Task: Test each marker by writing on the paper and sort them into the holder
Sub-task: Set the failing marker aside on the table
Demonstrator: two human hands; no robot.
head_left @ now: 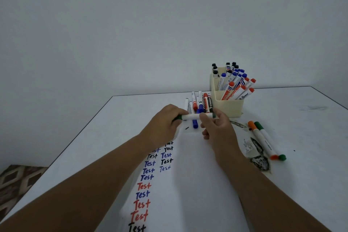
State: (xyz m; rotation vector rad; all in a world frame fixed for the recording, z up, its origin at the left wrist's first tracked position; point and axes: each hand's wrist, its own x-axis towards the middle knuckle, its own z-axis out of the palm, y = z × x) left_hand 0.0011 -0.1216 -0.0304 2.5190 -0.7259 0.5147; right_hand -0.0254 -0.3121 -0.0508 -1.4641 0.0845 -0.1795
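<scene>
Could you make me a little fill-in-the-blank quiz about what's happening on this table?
1. Both hands hold a marker with a ____ cap.
2. The word written over and over on the paper is ____.
3. The front compartment of the holder has markers with ____ caps.

Missing words: green; Test; orange

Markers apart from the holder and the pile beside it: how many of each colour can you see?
Green: 2, the held green marker gripped by the left hand and right hand, and the loose green marker on the table
Orange: 1, the orange marker beside the loose one
Total: 3
</scene>
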